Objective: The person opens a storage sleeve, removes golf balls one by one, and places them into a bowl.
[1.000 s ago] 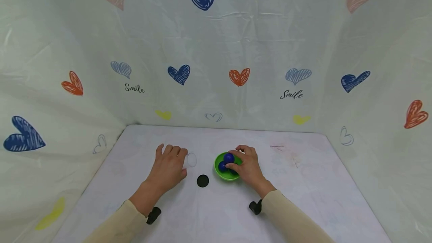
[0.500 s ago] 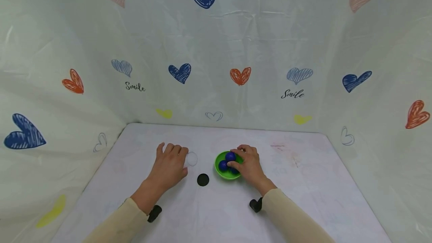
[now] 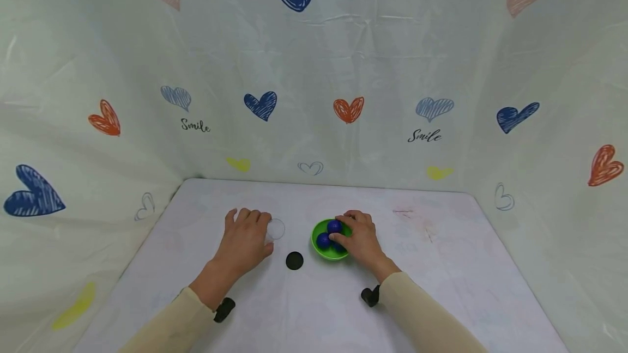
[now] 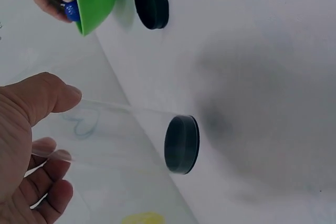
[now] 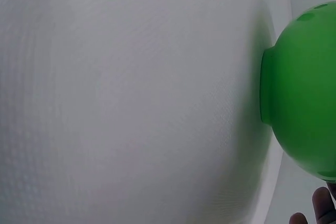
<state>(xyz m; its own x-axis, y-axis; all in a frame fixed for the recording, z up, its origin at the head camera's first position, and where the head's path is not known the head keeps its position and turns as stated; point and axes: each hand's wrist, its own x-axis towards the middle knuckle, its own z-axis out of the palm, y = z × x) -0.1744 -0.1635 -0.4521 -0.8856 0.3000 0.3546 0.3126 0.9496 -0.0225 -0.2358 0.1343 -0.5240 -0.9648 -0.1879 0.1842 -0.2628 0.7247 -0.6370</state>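
My left hand (image 3: 241, 243) grips a clear cylindrical jar (image 4: 123, 135) near its rim, thumb on one side and fingers on the other. A black base (image 4: 181, 144) closes the jar's far end; its round mouth shows in the head view. To its right, a green bowl (image 3: 324, 255) holds blue balls, one toward the back (image 3: 334, 226) and another at the left (image 3: 323, 241). My right hand (image 3: 364, 241) reaches over the bowl's right rim and pinches a blue ball between thumb and fingers. That hand partly covers a third ball.
A round black lid (image 3: 294, 260) lies on the white table (image 3: 304, 309) between the hands, in front of the bowl. Behind the table hangs a pale curtain (image 3: 304, 59) printed with hearts. Black wrist cameras sit under both wrists.
Both hands keep nearly the same places. The right thumb and fingers stay at the balls, and the left hand still holds the jar; the head view has shifted slightly.
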